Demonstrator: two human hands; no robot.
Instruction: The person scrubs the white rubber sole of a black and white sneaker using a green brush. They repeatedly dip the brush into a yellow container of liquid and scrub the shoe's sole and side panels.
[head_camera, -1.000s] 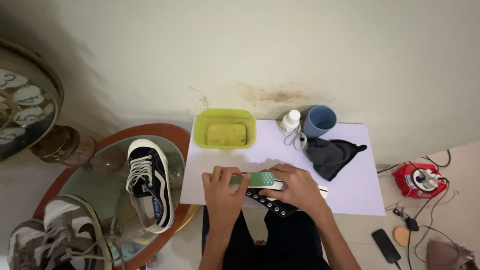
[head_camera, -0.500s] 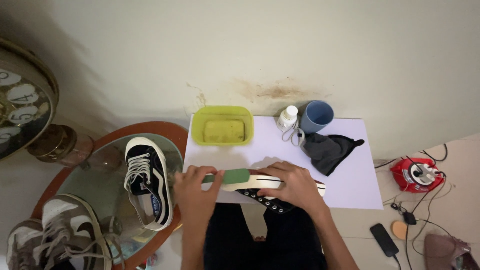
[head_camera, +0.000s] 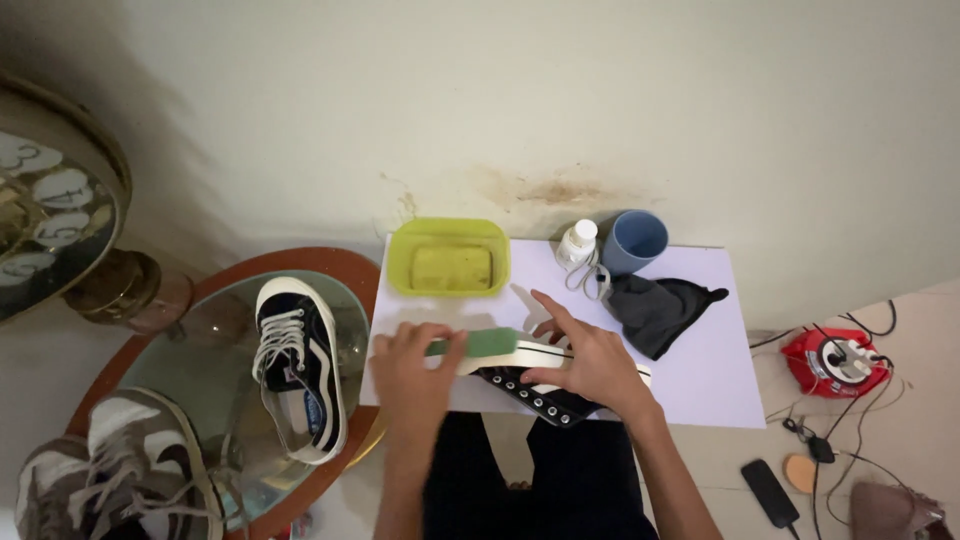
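The left hand (head_camera: 415, 365) had slid outward along the shoe (head_camera: 545, 378) since a second earlier, carrying the green brush (head_camera: 485, 344) from the middle of the white sole toward its left end. The fingers were curled around the brush handle, holding it flat against the sole's edge. That shift read as one stroke of scrubbing along the rubber, so the work on the sole looked to be underway rather than finished.

The right hand (head_camera: 585, 360) lay spread over the shoe, fingers wide and pressing down to steady it, not gripping anything else. The black high-top lay on its side at the near edge of the white sheet (head_camera: 700, 375) that covered the desk, its eyelets facing the person.

At the far edge of the sheet sat a yellow-green tub (head_camera: 448, 258) with a sponge-like block inside, near the far left corner. To its right stood a small white bottle (head_camera: 577, 243) and, just beside it, a blue cup (head_camera: 635, 240). A dark cloth (head_camera: 660, 310) lay crumpled toward the right side, close to the right hand but apart from the shoe. Nothing sat in the brush's path.

Left of the sheet, a round glass-topped table (head_camera: 200, 380) carried a black-and-white sneaker (head_camera: 298, 365), with a grey sneaker (head_camera: 125, 470) nearer the corner. A red cable reel (head_camera: 835, 360) and a phone (head_camera: 770, 492) lay on the floor to the right.
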